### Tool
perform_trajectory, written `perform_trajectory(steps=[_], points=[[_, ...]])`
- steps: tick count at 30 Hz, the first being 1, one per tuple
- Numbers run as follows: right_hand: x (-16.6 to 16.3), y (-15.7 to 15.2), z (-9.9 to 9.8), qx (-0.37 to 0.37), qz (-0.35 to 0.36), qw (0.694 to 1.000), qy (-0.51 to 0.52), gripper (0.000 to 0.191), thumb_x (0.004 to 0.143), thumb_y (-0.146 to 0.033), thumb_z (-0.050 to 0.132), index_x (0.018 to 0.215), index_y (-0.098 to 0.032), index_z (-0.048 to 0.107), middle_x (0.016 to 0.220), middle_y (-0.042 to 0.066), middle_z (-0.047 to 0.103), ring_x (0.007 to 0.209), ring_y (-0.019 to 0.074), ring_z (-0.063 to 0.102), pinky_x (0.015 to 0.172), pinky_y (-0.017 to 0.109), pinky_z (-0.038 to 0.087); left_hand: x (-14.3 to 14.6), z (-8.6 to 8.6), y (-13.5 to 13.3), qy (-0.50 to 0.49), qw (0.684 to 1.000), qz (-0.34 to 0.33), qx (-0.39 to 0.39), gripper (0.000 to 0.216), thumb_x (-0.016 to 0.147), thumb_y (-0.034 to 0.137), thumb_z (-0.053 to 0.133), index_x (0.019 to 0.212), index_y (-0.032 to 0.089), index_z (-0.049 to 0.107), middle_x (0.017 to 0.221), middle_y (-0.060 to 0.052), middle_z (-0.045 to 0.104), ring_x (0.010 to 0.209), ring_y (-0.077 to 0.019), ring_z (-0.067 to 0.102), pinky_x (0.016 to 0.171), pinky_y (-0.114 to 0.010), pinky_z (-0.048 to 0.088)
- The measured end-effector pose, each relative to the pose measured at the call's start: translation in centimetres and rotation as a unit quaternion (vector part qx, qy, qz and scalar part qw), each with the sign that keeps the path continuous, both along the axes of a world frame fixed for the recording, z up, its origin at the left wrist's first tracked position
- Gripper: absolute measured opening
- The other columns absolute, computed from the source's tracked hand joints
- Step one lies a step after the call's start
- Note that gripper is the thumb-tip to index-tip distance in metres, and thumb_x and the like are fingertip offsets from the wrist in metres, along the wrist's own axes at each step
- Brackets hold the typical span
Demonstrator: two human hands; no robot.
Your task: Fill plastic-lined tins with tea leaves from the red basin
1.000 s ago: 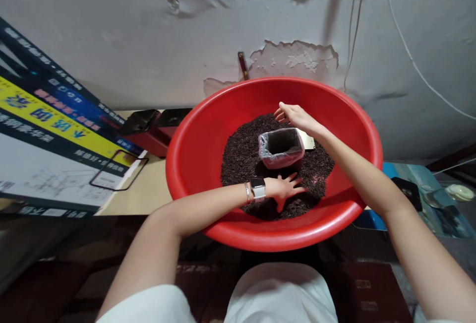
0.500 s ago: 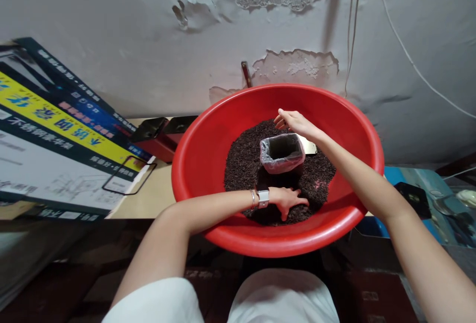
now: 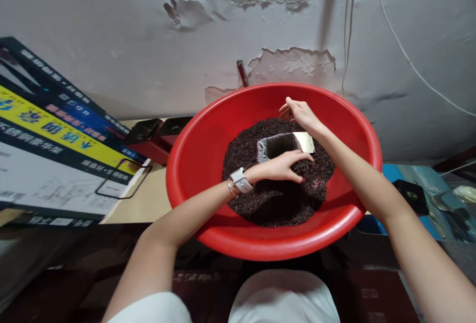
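The left hand [image 3: 284, 165], formerly spread in the pile, now cups dark grains [image 3: 304, 166] before the lined container [image 3: 277, 145] right of frame centre, scooping seemingly done; the right hand's [image 3: 298, 114] fingers curve loosely above, contents unclear

Pale tabletop [image 3: 156, 196]: big red basin [image 3: 197, 164] on it, two dark-red boxes [image 3: 150, 149] just left of the basin, printed carton [image 3: 63, 134] at far left. Blue patterned surface [image 3: 401, 171] to the right, black item [image 3: 411, 196] lying on it.
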State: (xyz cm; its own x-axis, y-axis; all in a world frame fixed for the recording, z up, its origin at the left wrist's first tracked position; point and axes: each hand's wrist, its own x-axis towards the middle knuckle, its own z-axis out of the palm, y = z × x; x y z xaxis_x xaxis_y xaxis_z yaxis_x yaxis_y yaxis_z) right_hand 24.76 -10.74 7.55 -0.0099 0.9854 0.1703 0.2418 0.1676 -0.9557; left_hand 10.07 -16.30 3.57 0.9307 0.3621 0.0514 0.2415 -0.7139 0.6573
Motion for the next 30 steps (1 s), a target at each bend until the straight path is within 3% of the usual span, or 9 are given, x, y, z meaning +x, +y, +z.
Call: perform_trajectory(steps=[4, 8, 13, 30], points=[[0.9, 0.7, -0.2, 0.007, -0.027, 1.0, 0.008, 0.062, 0.091, -0.073, 0.04, 0.085, -0.017, 0.067, 0.076, 0.009, 0.072, 0.077, 0.0196, 0.069, 0.071, 0.029, 0.048, -1.1, 0.9, 2.7, -0.112, 0.985, 0.126, -0.027, 0.043, 0.073, 0.027, 0.071, 0.114, 0.02, 0.059, 0.12, -0.006, 0.062, 0.117, -0.025, 0.055, 0.106, -0.038, 0.037], [1.4, 1.0, -0.5, 0.004, -0.037, 0.999, 0.022, 0.063, 0.09, -0.074, 0.04, 0.086, -0.017, 0.067, 0.075, 0.009, 0.072, 0.078, 0.0208, 0.07, 0.071, 0.031, 0.048, -1.9, 0.3, 4.9, -0.16, 0.966, 0.177, -0.099, 0.044, 0.071, 0.031, 0.073, 0.109, 0.019, 0.056, 0.107, -0.003, 0.063, 0.104, -0.0219, 0.059, 0.097, -0.036, 0.044], [1.2, 1.0, -0.7, -0.007, -0.039, 0.999, 0.032, 0.064, 0.092, -0.073, 0.038, 0.084, -0.016, 0.066, 0.074, 0.009, 0.071, 0.077, 0.0201, 0.07, 0.07, 0.03, 0.048, -2.1, -0.1, 5.4, -0.176, 0.958, 0.192, -0.118, 0.044, 0.07, 0.031, 0.074, 0.107, 0.019, 0.055, 0.1, -0.001, 0.063, 0.099, -0.0203, 0.059, 0.097, -0.037, 0.044], [0.7, 0.6, -0.4, -0.033, -0.049, 0.997, 0.039, 0.052, 0.096, -0.06, 0.045, 0.076, -0.017, 0.066, 0.071, 0.006, 0.072, 0.07, 0.0161, 0.069, 0.068, 0.026, 0.048, -2.1, -0.7, 6.1, -0.196, 0.957, 0.181, -0.11, 0.043, 0.066, 0.029, 0.076, 0.104, 0.018, 0.059, 0.11, -0.005, 0.064, 0.109, -0.024, 0.057, 0.1, -0.04, 0.042]])
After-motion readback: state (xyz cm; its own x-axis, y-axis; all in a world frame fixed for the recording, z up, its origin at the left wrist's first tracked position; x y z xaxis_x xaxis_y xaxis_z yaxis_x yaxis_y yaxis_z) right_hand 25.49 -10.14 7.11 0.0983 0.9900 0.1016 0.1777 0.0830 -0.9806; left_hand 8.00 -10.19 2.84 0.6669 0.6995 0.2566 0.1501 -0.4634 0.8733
